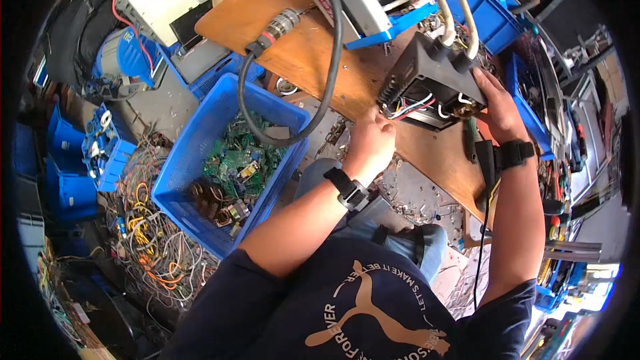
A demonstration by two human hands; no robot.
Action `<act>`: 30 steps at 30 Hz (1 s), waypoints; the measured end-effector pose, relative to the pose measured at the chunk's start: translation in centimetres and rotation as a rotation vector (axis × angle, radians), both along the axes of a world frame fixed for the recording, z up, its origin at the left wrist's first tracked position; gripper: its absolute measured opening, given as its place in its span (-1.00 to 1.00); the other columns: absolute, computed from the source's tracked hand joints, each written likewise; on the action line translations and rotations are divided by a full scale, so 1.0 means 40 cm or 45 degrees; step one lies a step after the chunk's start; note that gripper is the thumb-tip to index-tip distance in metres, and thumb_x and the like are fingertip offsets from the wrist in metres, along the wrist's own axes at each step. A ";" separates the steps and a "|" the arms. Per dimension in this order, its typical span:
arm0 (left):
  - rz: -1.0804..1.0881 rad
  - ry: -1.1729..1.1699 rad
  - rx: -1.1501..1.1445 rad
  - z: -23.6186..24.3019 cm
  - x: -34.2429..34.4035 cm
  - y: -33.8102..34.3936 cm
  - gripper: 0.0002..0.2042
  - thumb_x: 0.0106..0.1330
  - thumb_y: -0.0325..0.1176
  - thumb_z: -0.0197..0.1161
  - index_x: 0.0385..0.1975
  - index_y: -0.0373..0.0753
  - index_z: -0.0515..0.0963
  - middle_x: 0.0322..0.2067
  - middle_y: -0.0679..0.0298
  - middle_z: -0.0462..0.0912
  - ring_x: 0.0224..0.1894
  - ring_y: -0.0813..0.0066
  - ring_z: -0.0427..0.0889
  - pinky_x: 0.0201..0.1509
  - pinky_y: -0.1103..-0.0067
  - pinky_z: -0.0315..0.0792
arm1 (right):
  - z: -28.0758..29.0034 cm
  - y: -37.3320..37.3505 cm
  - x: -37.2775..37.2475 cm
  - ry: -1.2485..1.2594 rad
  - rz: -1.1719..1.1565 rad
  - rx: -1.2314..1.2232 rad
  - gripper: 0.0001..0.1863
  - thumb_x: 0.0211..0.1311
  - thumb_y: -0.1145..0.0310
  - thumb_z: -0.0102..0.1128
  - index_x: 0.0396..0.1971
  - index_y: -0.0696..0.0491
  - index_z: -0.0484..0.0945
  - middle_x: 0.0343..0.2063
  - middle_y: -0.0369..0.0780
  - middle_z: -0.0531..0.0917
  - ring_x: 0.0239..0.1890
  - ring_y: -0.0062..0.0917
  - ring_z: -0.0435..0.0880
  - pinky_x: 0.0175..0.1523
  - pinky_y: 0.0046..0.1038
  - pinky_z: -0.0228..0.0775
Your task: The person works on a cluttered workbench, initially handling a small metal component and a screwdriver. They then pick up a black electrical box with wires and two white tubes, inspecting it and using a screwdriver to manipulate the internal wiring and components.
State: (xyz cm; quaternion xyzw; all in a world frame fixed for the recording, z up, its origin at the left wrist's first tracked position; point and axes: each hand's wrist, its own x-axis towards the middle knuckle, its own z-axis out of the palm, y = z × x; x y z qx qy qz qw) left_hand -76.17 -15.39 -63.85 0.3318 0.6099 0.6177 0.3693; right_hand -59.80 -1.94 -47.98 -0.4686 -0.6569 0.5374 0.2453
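A black plastic electrical housing (432,70) stands tilted over the wooden bench, its open side facing me. Thin coloured wires (415,107) come out of that opening, and two thick pale cables (445,17) leave its far end. My right hand (500,110) grips the housing along its right side, with the fingers partly hidden behind it. At its near left corner, my left hand (371,141) is closed in a pinch, the ends of the coloured wires at its fingertips. Exactly which wires it holds is hidden.
Below the wooden bench (267,0), at left, sits a blue crate (190,140) of green circuit boards. A thick black cable (337,53) with a metal connector loops over its rim. Tangled cables (150,227) cover the floor at left. A screwdriver-like tool (470,140) lies near my right hand.
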 end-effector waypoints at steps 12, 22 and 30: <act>-0.189 -1.038 0.089 0.039 -0.001 -0.056 -0.92 0.25 -0.43 0.16 -0.32 -0.25 0.45 -0.49 0.30 0.52 -0.60 0.47 0.58 -0.54 0.58 0.52 | -0.008 -0.020 -0.003 -0.226 0.164 0.579 -0.27 0.28 0.05 0.16 0.20 0.36 0.24 0.11 -0.03 0.45 0.16 -0.37 0.41 0.26 -0.37 0.18; -0.091 -0.678 -0.043 0.104 0.011 -0.061 -0.74 0.33 -0.29 0.13 -0.18 -0.39 0.43 -0.36 0.23 0.55 -0.59 0.59 0.54 -0.57 0.64 0.48 | 0.049 -0.076 -0.075 -0.740 0.379 0.891 0.04 -0.43 0.41 0.62 0.21 0.24 0.25 0.15 -0.03 0.42 0.19 -0.31 0.42 0.29 -0.39 0.22; 0.006 -0.237 0.007 0.038 0.014 -0.043 -0.74 0.31 -0.28 0.17 -0.24 -0.39 0.43 -0.44 0.10 0.56 -0.46 0.34 0.60 -0.40 0.44 0.48 | 0.071 -0.064 -0.127 -0.934 0.448 0.921 0.02 -0.47 0.50 0.57 0.20 0.14 0.27 0.11 -0.05 0.42 0.19 -0.23 0.39 0.27 -0.34 0.27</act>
